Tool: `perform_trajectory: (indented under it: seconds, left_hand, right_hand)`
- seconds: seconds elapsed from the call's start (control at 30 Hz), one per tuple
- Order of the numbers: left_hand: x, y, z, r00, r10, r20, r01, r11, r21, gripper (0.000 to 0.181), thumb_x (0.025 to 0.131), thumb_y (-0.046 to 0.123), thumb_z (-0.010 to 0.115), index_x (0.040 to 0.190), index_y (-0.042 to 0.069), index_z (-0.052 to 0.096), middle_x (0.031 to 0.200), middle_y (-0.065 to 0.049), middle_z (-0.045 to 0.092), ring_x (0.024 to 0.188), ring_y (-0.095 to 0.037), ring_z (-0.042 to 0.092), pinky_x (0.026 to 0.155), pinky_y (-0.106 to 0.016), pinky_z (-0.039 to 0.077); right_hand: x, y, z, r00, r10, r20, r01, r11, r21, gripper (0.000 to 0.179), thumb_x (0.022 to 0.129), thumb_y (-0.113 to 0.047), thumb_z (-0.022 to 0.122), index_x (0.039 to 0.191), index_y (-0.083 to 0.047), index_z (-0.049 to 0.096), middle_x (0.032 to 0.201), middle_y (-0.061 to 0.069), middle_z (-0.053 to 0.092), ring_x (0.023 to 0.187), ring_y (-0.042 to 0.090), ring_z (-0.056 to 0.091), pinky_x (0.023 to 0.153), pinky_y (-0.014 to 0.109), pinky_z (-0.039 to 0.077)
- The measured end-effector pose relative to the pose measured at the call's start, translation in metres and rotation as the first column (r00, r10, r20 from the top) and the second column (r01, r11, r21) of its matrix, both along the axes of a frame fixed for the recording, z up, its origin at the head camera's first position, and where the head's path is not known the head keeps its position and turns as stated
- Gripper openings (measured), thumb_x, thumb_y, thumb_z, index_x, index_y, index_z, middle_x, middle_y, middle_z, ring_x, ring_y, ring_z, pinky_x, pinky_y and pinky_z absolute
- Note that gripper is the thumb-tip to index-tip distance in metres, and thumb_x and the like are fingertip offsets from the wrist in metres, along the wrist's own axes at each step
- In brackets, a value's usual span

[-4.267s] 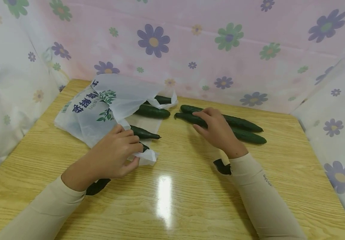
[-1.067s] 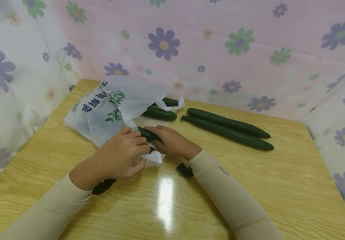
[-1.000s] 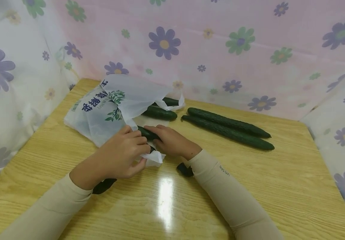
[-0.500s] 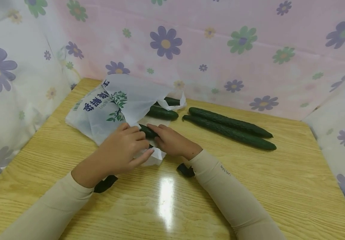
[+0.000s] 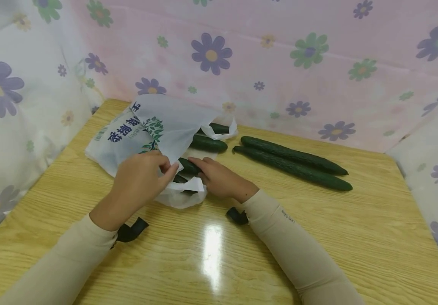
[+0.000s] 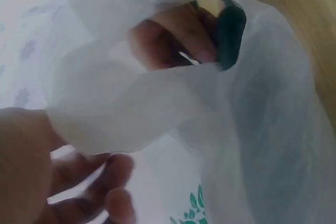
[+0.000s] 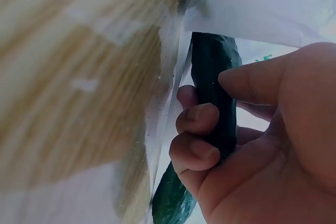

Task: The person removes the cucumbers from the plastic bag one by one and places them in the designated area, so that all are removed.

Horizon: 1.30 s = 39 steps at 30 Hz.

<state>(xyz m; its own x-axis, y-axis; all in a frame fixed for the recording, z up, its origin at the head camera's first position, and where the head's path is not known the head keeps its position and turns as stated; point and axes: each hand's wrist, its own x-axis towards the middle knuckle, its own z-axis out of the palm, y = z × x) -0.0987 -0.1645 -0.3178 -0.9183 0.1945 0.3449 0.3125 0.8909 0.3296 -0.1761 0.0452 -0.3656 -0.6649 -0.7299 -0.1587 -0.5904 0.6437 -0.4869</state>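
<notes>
A white plastic bag (image 5: 182,116) with green leaf print and dark lettering lies on its side, its mouth facing right. Several dark green cucumbers (image 5: 209,144) stick out of the opening. My left hand (image 5: 136,180) pinches the bag's edge between thumb and forefinger, and the lower handle loop (image 5: 182,199) hangs loose beside it. At the mouth, my right hand (image 5: 222,178) grips the end of a cucumber (image 5: 188,166); the rest of that cucumber is inside the bag. The right wrist view shows fingers (image 7: 197,153) curled round the cucumber (image 7: 212,66).
Two long cucumbers (image 5: 291,154) lie side by side on the wooden table (image 5: 337,237), right of the bag. Flower-patterned curtains (image 5: 257,55) enclose the table at the back and sides. Dark straps (image 5: 131,231) show at the wrists.
My right hand has gone from the two cucumbers on the right to the one in the bag's mouth. My left hand has let go of the lower edge and shifted up and left.
</notes>
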Motion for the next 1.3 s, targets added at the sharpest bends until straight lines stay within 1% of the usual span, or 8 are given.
perform_trajectory:
  seconds: [0.2, 0.33, 0.43, 0.53, 0.87, 1.03, 1.17, 1.3]
  left_hand:
    - [-0.005, -0.001, -0.009, 0.988, 0.071, 0.136, -0.06, 0.994, -0.088, 0.039, 0.088, 0.047, 0.072, 0.068, 0.018, 0.055, 0.055, 0.003, 0.049, 0.047, -0.015, 0.044, 0.041, -0.028, 0.03]
    - [-0.008, -0.003, -0.013, 0.987, 0.073, 0.144, -0.059, 0.993, -0.098, 0.038, 0.086, 0.042, 0.076, 0.101, 0.011, 0.06, 0.056, 0.001, 0.052, 0.044, -0.015, 0.045, 0.039, -0.028, 0.032]
    - [-0.011, -0.005, -0.014, 0.987, 0.056, 0.15, -0.044, 0.996, -0.082, 0.054, 0.087, 0.031, 0.076, 0.13, 0.008, 0.052, 0.062, 0.0, 0.059, 0.044, -0.015, 0.047, 0.039, -0.028, 0.033]
    - [-0.012, -0.006, -0.014, 0.991, 0.046, 0.128, -0.037, 0.997, -0.068, 0.059, 0.088, 0.02, 0.072, 0.141, 0.007, 0.047, 0.067, 0.001, 0.061, 0.046, -0.015, 0.047, 0.04, -0.029, 0.033]
    - [-0.008, -0.007, -0.011, 0.998, 0.056, -0.002, -0.056, 0.997, -0.052, 0.055, 0.082, 0.008, 0.058, 0.136, 0.008, 0.054, 0.05, -0.001, 0.042, 0.04, -0.015, 0.032, 0.037, -0.028, 0.022]
    - [-0.009, -0.007, -0.011, 0.998, 0.064, -0.004, -0.064, 0.997, -0.044, 0.053, 0.082, 0.008, 0.058, 0.135, 0.009, 0.056, 0.048, -0.001, 0.043, 0.04, -0.016, 0.033, 0.037, -0.028, 0.023]
    - [-0.011, -0.009, -0.011, 0.996, 0.073, 0.043, -0.072, 0.997, -0.041, 0.047, 0.086, 0.011, 0.06, 0.133, 0.008, 0.06, 0.058, -0.003, 0.055, 0.041, -0.016, 0.038, 0.037, -0.028, 0.026]
    - [-0.013, -0.011, -0.012, 0.996, 0.066, 0.058, -0.064, 0.998, -0.024, 0.038, 0.088, 0.011, 0.062, 0.125, 0.008, 0.067, 0.067, -0.002, 0.06, 0.043, -0.014, 0.041, 0.037, -0.027, 0.028]
  right_hand:
    - [0.001, 0.0, 0.0, 1.0, 0.005, -0.005, -0.005, 1.0, 0.001, 0.056, 0.106, -0.01, 0.043, 0.158, -0.01, 0.025, 0.141, 0.02, 0.049, 0.123, 0.028, 0.056, 0.101, 0.041, 0.048]
    - [0.002, -0.001, -0.001, 1.0, 0.011, -0.019, -0.011, 1.0, 0.001, 0.057, 0.105, -0.009, 0.043, 0.159, -0.01, 0.022, 0.143, 0.021, 0.048, 0.128, 0.03, 0.054, 0.105, 0.042, 0.047]
    - [0.002, -0.001, -0.001, 0.999, 0.011, -0.038, -0.011, 1.0, 0.005, 0.058, 0.105, -0.009, 0.042, 0.159, -0.01, 0.022, 0.14, 0.022, 0.049, 0.123, 0.03, 0.057, 0.103, 0.042, 0.048]
    - [0.002, -0.002, -0.002, 0.999, 0.006, -0.05, -0.005, 1.0, 0.014, 0.057, 0.105, -0.01, 0.041, 0.159, -0.01, 0.022, 0.136, 0.021, 0.05, 0.118, 0.029, 0.059, 0.101, 0.042, 0.049]
    - [-0.004, 0.007, 0.005, 0.997, -0.077, -0.001, 0.077, 0.995, 0.059, 0.054, 0.105, -0.016, 0.029, 0.158, -0.019, 0.026, 0.151, 0.017, 0.042, 0.136, 0.029, 0.048, 0.11, 0.044, 0.042]
    - [-0.008, 0.01, 0.006, 0.996, -0.094, 0.003, 0.094, 0.993, 0.067, 0.053, 0.105, -0.019, 0.031, 0.157, -0.017, 0.028, 0.157, 0.014, 0.037, 0.144, 0.028, 0.04, 0.115, 0.045, 0.037]
    - [-0.007, 0.009, 0.005, 0.994, -0.105, -0.012, 0.105, 0.99, 0.092, 0.054, 0.105, -0.028, 0.039, 0.156, -0.016, 0.03, 0.152, 0.013, 0.044, 0.135, 0.027, 0.05, 0.107, 0.045, 0.044]
    - [-0.004, 0.008, 0.003, 0.992, -0.108, -0.068, 0.114, 0.989, 0.094, 0.054, 0.103, -0.042, 0.05, 0.149, -0.017, 0.04, 0.131, 0.007, 0.062, 0.106, 0.02, 0.064, 0.087, 0.041, 0.052]
